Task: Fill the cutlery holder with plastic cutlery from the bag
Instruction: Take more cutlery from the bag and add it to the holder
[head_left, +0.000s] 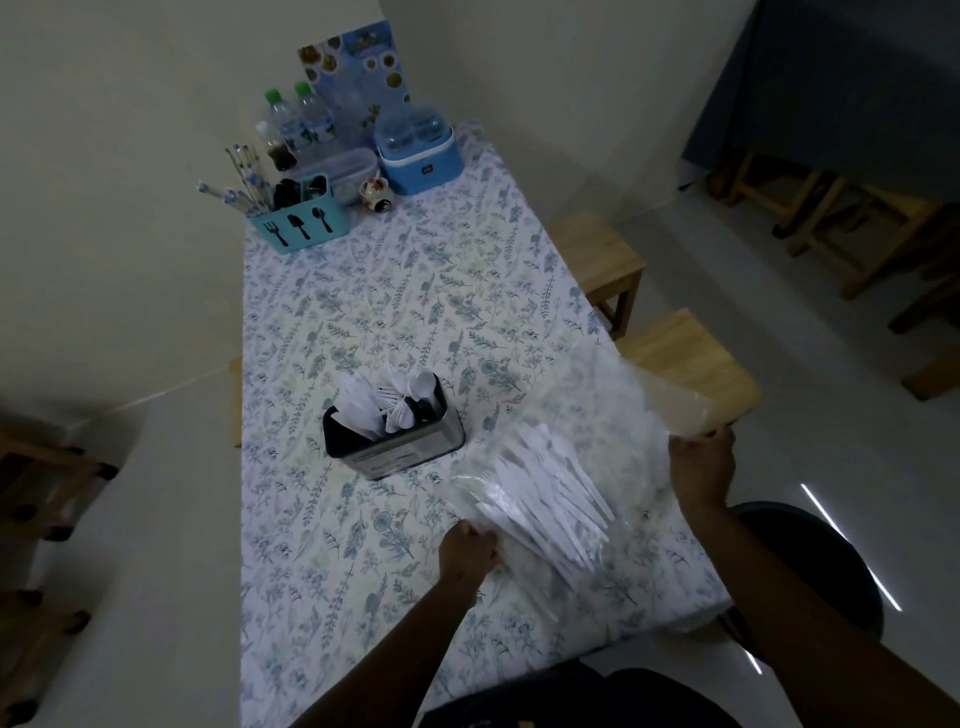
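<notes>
A long table covered by a white cloth printed with blue-grey leaves (395, 291) carries the work. The left hand (467, 556) is curled into a fist, pinching the near corner of a clear, crinkled plastic bag (597, 431). The right hand (701, 467) is closed on the bag's far right edge, lifted off the table, so the film stretches between the 2 grips. Inside the bag, just right of the left hand's grip and well left of the right hand's, lies a bundle of white plastic cutlery (545, 499), the pieces fanned out and slanting away from the left fist; the bag is blurred, so which kinds of cutlery they are cannot be told.

Beyond the left hand, just past the bag's far-left edge, stands a dark rectangular cutlery holder with a shiny metal side (400, 447). It already holds upright white plastic spoons and forks (395, 400).

At the far end of the table, well away from both hands, sit a turquoise plastic caddy printed with black fork, spade and spoon shapes (298, 223), clear water bottles with green caps (296, 122), and a blue box with a clear domed lid (418, 150). Pale wooden stools (680, 353) stand past the right hand.
</notes>
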